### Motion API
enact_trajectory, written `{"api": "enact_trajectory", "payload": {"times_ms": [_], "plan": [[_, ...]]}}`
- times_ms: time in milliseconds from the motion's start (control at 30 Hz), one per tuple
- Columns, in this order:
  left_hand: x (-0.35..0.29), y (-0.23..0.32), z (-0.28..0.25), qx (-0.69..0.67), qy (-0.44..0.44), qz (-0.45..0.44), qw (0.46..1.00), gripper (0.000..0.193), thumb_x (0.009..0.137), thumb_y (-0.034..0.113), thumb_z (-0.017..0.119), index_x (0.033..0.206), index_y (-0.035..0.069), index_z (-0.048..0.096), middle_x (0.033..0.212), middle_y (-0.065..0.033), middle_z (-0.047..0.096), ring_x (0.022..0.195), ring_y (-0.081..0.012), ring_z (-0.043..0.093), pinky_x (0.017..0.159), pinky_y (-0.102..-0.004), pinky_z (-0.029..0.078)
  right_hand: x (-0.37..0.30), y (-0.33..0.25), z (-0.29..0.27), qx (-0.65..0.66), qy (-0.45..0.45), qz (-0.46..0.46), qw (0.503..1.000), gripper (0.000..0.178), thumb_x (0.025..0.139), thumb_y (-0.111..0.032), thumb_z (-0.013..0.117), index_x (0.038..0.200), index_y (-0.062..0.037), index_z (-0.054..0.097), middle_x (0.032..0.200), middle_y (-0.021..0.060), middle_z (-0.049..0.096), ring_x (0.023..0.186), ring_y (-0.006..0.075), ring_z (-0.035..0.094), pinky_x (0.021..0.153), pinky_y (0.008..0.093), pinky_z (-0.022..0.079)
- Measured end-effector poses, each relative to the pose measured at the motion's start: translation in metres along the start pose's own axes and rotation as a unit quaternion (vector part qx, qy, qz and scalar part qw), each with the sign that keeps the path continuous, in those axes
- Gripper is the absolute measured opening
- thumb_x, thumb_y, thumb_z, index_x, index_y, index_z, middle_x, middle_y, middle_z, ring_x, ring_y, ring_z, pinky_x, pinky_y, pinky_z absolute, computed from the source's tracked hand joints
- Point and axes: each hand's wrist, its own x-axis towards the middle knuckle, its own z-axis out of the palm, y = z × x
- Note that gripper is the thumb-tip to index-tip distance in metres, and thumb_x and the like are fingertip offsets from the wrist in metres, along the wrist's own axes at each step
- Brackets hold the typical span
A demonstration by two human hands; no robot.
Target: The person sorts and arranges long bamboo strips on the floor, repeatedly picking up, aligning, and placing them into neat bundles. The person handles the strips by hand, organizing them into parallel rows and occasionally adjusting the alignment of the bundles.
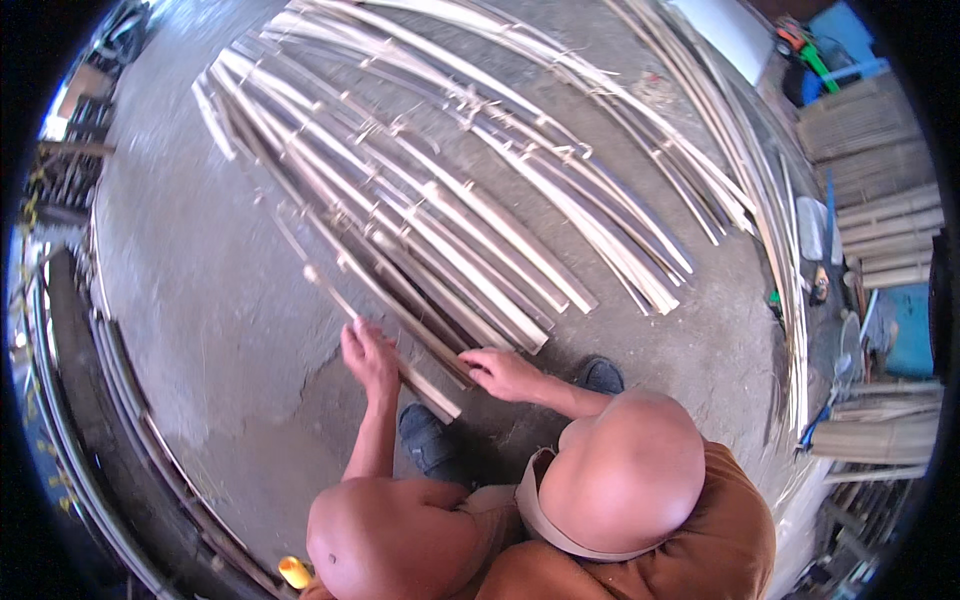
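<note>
Long split bamboo strips (455, 225) lie side by side on the floor, fanning away from me, with knobby nodes along them. My left hand (370, 358) is closed around one separate bamboo strip (343, 300) at the left side of the bundle. The near end of that strip reaches past the hand, close to my left shoe. My right hand (503, 374) is at the near ends of the strips, its fingers bent together and pointing left. What its fingertips grip, if anything, is too small to make out.
My dark shoes (430, 440) stand just below the strip ends. More long strips (725, 110) run along the right. Stacked bamboo pieces (890, 235) and a blue container (908, 325) are farther right. Dark poles (130, 375) line the left edge, with a yellow object (294, 571) below.
</note>
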Motion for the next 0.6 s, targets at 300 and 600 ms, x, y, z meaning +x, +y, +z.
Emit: {"api": "enact_trajectory", "payload": {"times_ms": [300, 600], "plan": [[-0.010, 0.016, 0.047, -0.082, -0.075, 0.017, 0.994, 0.020, 0.106, 0.027, 0.046, 0.101, 0.008, 0.045, 0.079, -0.0038, 0.053, 0.055, -0.0114, 0.053, 0.050, -0.0276, 0.050, -0.017, -0.008, -0.042, 0.064, -0.081, 0.134, 0.986, 0.031, 0.095, -0.020, 0.058, 0.122, -0.0049, 0.063, 0.100, 0.0183, 0.071, 0.095, 0.0327, 0.069, 0.083, 0.0417, 0.054], [-0.011, 0.001, 0.088, -0.171, -0.094, -0.175, 0.965, 0.021, 0.103, 0.033, 0.052, 0.106, 0.012, 0.051, 0.081, -0.0003, 0.052, 0.061, -0.0102, 0.049, 0.050, -0.0272, 0.044, -0.055, 0.013, -0.080, 0.130, 0.028, 0.158, 0.978, 0.029, 0.094, -0.023, 0.062, 0.116, -0.0058, 0.067, 0.101, 0.0163, 0.071, 0.090, 0.0277, 0.070, 0.081, 0.0364, 0.054]]}}
